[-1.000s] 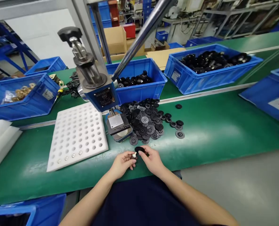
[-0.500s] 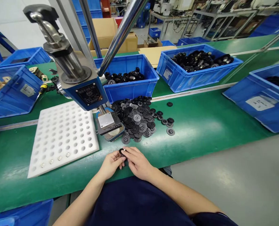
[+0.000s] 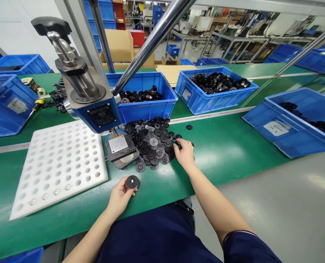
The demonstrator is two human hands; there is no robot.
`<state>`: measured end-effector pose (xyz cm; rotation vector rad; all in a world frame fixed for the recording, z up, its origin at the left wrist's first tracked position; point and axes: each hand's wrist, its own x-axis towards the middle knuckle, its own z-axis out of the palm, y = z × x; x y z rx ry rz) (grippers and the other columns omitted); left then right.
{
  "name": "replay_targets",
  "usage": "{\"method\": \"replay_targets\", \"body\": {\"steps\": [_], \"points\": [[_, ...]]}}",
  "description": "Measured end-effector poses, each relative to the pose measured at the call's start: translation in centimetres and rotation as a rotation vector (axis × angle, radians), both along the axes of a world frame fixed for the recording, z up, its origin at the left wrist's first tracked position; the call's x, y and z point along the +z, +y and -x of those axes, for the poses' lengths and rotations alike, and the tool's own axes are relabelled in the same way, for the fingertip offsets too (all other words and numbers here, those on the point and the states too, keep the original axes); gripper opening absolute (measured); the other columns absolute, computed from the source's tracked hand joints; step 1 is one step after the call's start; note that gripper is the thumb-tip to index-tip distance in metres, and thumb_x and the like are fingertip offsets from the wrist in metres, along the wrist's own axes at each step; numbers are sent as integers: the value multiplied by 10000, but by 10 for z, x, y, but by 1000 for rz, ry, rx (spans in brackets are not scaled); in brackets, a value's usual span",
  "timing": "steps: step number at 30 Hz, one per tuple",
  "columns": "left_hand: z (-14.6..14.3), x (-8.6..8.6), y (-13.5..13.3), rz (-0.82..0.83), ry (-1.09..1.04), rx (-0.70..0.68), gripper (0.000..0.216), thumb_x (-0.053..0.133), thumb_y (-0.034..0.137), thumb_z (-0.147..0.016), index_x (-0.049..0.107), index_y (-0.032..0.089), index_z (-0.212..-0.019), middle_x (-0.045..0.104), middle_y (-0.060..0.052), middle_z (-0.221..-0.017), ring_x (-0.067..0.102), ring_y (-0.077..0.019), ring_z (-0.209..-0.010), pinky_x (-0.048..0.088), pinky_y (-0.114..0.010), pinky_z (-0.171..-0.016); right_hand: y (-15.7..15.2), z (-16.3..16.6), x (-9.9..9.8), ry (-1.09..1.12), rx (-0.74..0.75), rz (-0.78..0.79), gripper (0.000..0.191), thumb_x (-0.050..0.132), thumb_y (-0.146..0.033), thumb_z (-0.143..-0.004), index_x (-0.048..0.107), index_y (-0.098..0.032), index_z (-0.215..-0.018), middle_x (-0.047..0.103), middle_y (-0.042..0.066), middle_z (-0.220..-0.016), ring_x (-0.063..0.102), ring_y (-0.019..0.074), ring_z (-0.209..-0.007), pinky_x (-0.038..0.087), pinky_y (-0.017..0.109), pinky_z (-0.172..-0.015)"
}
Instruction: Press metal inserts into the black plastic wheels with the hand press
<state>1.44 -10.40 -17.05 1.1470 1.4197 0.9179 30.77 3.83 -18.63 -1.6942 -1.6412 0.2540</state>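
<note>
My left hand (image 3: 120,197) pinches a black disc (image 3: 132,181) with a small white pin in its centre, held just above the green table near its front edge. My right hand (image 3: 184,152) reaches into the right side of a heap of black discs (image 3: 151,142), its fingers curled among loose discs; what they hold, if anything, is hidden. A blue hand press (image 3: 96,106) with a long steel lever (image 3: 151,40) stands left of the heap, and its small fixture block (image 3: 120,148) lies just above my left hand.
A white foam tray (image 3: 55,164) with rows of holes lies left of the press, a few pins in its front row. Blue bins of black parts (image 3: 144,96) (image 3: 214,87) (image 3: 294,120) stand behind and right. Another blue bin (image 3: 6,102) is at far left.
My hands were together fitting the white pin into the disc. Now my right hand has let go and moved up right to the heap, while my left keeps the assembled disc.
</note>
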Motion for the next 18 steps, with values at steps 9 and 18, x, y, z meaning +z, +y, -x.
{"method": "replay_targets", "body": {"steps": [9,18], "points": [[-4,10,3,-43,24,41,209,723,357,-735,676,173,-823,694,-25,-668,624,-157,-566,535,-281,-581,28,-24,-26,-83,-39,99,238,563,-268,-814,705,-163,-973,689,147,-1042,539,288,-971,416,428,-839],[-5,5,3,42,-94,66,349,773,408,-710,670,155,-928,705,-33,-657,644,-164,-561,544,-304,-600,0,-25,-21,-21,17,16,305,489,-389,-917,689,-159,-919,684,128,-912,592,261,-898,467,426,-830]]}}
